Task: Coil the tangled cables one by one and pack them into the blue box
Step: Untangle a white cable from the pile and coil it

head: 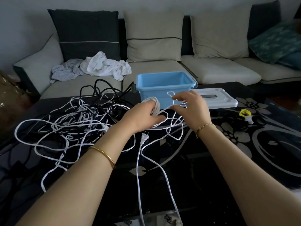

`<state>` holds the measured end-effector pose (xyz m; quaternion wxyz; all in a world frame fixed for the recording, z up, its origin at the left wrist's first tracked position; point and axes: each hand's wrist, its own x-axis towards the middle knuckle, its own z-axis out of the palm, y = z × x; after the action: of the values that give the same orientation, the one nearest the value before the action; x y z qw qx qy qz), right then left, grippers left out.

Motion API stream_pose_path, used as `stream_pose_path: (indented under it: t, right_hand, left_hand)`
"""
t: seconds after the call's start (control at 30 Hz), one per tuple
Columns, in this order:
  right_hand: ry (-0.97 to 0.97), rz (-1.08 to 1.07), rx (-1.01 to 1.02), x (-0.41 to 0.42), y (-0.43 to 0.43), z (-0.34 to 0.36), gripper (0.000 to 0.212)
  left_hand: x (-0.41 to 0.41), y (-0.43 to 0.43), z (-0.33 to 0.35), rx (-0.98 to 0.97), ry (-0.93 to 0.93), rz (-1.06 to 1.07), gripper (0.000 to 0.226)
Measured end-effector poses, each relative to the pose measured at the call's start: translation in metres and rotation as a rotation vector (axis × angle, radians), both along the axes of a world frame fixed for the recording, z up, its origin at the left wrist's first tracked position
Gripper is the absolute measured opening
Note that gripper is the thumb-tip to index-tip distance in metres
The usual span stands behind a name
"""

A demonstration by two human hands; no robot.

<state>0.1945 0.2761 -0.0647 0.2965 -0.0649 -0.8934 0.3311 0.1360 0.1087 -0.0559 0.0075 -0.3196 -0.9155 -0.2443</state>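
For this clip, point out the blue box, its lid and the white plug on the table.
blue box [154, 94], head view, on its front wall.
lid [226, 99], head view, on its flat top, right of the slot.
white plug [144, 137], head view, on the body below the prongs.

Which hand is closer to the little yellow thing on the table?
Right. The right hand, pinching the white cable, is to the left of the yellow thing; the left hand, holding the coil, lies farther left, beyond the right hand.
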Motion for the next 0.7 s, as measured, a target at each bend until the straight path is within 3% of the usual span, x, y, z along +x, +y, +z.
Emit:
stream_pose_path:
  t: [0.1, 0.27, 0.37, 0.5, 0.63, 0.7]
  right_hand:
    - [0.006, -0.009, -0.292, -0.002, -0.001, -0.001, 0.034]
    - [0.095, 0.011, -0.819, -0.005, 0.011, -0.004, 0.015]
    - [0.129, -0.040, -1.014, -0.011, 0.018, -0.009, 0.021]
    - [0.030, -0.147, -0.864, -0.018, 0.021, -0.022, 0.026]
    - [-0.209, -0.103, -0.386, -0.020, 0.017, -0.025, 0.025]
    - [-0.390, -0.014, -0.148, -0.018, 0.011, -0.023, 0.026]
  left_hand:
    - [0.002, 0.002, 0.001, 0.129, -0.149, 0.002, 0.021]
    - [0.005, -0.002, 0.006, 0.323, -0.544, 0.058, 0.025]
    - [0.009, -0.004, 0.014, 0.458, -0.860, -0.054, 0.032]
    - [0.009, -0.004, 0.024, 0.676, -1.249, -0.365, 0.044]
    - [-0.001, -0.006, 0.027, 1.043, -1.602, -0.640, 0.042]
    - [-0.005, -0.007, 0.029, 1.293, -1.611, -0.630, 0.042]
